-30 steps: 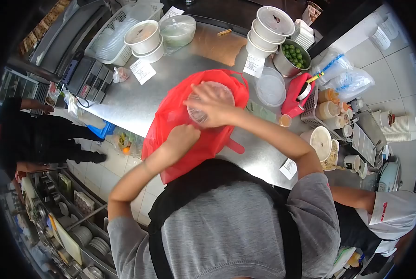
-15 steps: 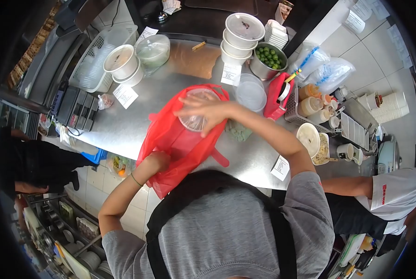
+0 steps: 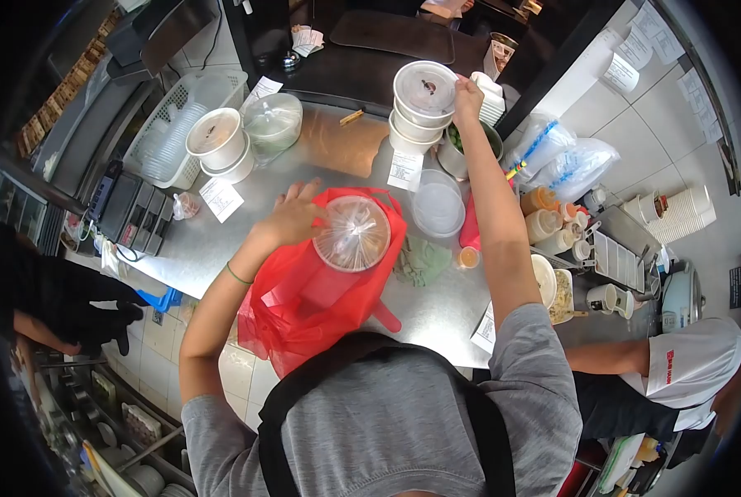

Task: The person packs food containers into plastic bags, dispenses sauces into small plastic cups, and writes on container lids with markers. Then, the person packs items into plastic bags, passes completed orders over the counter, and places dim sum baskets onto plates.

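Note:
A red plastic bag (image 3: 304, 306) lies open on the steel counter, and a round container wrapped in clear plastic (image 3: 352, 234) sits in its mouth. My left hand (image 3: 294, 215) rests at the upper left edge of the bag beside the container, its fingers apart. Farther off, my right hand (image 3: 468, 98) is at the right rim of the top lidded white bowl (image 3: 425, 88) in a stack; its fingers are bent together at that rim. A receipt (image 3: 405, 169) hangs in front of the stack.
Left of the bag are two stacked bowls (image 3: 215, 139), a bagged bowl (image 3: 273, 123) and a basket (image 3: 176, 137). Clear lids (image 3: 437, 205), a green cloth (image 3: 421, 262) and sauce bottles (image 3: 543, 224) are on the right. A co-worker (image 3: 685, 364) stands at right, another person (image 3: 64, 290) at left.
My right hand has left the wrapped container and reached up to the bowl stack. My left hand has moved up from the bag's lower side to its upper left edge, its fingers now spread.

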Demonstrator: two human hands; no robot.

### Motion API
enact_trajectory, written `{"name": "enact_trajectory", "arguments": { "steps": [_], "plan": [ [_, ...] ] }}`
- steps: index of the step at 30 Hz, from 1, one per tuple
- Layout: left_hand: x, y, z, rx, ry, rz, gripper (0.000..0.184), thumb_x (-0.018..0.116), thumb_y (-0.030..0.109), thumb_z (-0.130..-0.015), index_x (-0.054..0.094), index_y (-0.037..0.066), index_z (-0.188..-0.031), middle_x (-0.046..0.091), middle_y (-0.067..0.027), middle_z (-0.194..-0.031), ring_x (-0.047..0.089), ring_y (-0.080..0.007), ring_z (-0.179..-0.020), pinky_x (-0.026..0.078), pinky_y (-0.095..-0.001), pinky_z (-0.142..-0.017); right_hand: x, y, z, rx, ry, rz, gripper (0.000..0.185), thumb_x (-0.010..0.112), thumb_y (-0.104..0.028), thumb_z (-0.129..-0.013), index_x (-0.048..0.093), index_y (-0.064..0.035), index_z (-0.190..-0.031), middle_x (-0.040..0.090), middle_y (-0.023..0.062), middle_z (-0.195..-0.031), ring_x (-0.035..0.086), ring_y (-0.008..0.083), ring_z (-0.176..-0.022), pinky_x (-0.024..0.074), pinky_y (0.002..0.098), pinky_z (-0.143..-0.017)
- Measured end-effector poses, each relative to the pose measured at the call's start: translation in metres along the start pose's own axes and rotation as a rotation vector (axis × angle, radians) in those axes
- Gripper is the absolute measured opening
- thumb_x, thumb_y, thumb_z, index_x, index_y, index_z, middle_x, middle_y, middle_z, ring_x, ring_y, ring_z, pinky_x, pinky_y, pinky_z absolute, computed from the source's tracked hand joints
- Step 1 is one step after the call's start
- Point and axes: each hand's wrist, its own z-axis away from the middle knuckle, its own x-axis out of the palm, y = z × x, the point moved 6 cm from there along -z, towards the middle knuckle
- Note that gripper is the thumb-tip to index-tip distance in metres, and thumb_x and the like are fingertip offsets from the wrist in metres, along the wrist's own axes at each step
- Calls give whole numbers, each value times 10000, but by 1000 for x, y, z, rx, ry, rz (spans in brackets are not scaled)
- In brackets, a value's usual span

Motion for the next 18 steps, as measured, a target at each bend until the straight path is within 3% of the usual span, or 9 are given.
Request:
{"name": "enact_trajectory", "arguments": {
  "steps": [1,4,7,9,13,15,17,18],
  "plan": [
    [-2,-1,2,-70,18,-192,370,640,244,-778,583,82,-1105,437,-148,-1306,478,-301,-1149,399,-426,-945,5,-18,5,-153,-40,135,182,514,-51,-851,619,8,-988,649,126,-870,607,192,-792,466,306,-732],
    [19,-32,-17,-202,-281,-28,431,646,190,-753,546,137,-1169,399,-165,-1328,470,-314,-1151,382,-454,-961,27,-78,40,-516,-140,494,157,526,-55,-829,634,-24,-940,639,177,-830,630,204,-776,464,306,-722],
    [53,-89,-54,-219,-236,-48,421,548,110,-791,517,138,-1210,491,-186,-1233,484,-335,-1136,413,-447,-934,44,-103,81,-404,-294,385,163,518,-82,-843,631,-27,-947,630,181,-818,626,193,-773,465,302,-713],
    [73,-124,-79,-158,-196,-11,418,531,107,-791,519,135,-1208,495,-165,-1235,490,-325,-1129,416,-429,-935,46,-114,118,-366,-364,354,175,518,-112,-870,635,-24,-965,647,139,-823,613,151,-765,467,275,-701],
    [66,-121,-96,-150,-288,52,471,584,124,-746,512,83,-1210,505,-160,-1228,450,-330,-1156,373,-376,-975,49,-69,217,382,-589,-56,189,519,-112,-892,634,-9,-1002,643,25,-880,569,88,-779,463,241,-715],
    [57,-115,-98,-144,-248,90,465,583,133,-751,517,77,-1208,510,-160,-1224,444,-330,-1162,363,-388,-982,49,-37,251,453,-676,-41,184,519,-113,-893,634,-18,-1002,642,29,-886,569,87,-779,462,245,-717],
    [52,-108,-90,-114,-209,113,456,576,155,-772,507,96,-1219,498,-163,-1236,454,-332,-1153,371,-403,-974,49,-29,272,367,-713,85,166,523,-99,-888,644,-29,-977,642,30,-882,566,84,-782,457,240,-728],
    [50,-104,-84,-86,-187,115,450,568,171,-791,495,118,-1232,484,-166,-1249,467,-334,-1141,383,-412,-963,49,-27,273,384,-729,90,186,515,-139,-894,625,-39,-1007,639,39,-923,567,91,-857,455,255,-755]
  ]
}}
